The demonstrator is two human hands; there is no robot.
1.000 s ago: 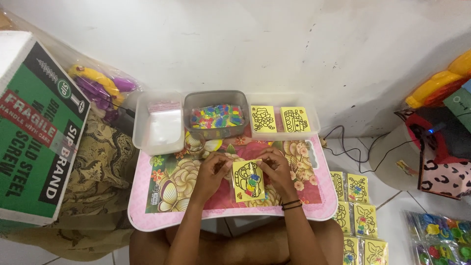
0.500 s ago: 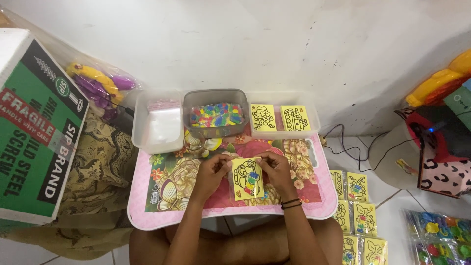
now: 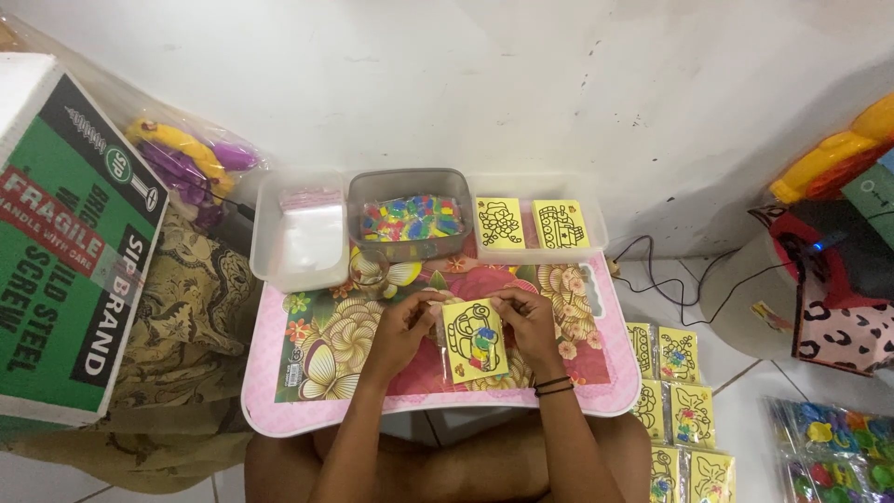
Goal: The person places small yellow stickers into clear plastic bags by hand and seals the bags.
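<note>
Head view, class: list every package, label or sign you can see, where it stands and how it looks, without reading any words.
Cardboard box: far left, tilted, green, black and red panels.
Clear bags: bottom right floor, colourful pieces inside.
Yellow card: between left hand and right hand, partly coloured car outline.

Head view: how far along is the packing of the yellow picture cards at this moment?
Done: finished yellow card packs lie in rows on the floor at the right. In hand: the left hand and right hand hold one yellow card with small coloured pieces over the pink floral table. Left: two bare cards wait in the clear tray, beside the tub of coloured pieces.
</note>
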